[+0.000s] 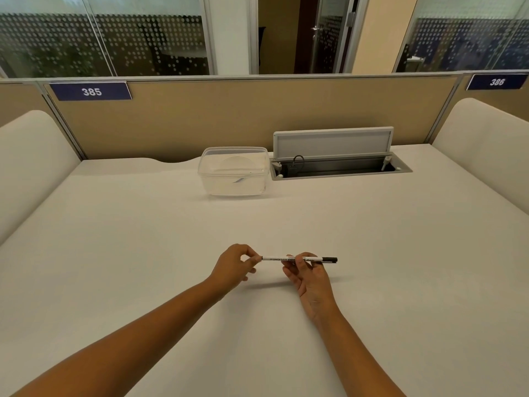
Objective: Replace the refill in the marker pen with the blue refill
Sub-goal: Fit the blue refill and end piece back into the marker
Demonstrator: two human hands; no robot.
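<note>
A white marker pen [274,258] with a black cap at its right end is held level above the white desk. My right hand [310,277] grips the barrel from below, fingers wrapped around its middle. My left hand [236,266] pinches the pen's left end between thumb and fingertips. A thin blue-tipped refill [240,179] lies inside the clear plastic box [233,171] at the back of the desk, far from both hands.
An open cable hatch [337,164] with a raised grey lid sits in the desk right of the box. Beige partition panels with the number plates 385 and 386 close the back. Padded white dividers flank the desk on both sides.
</note>
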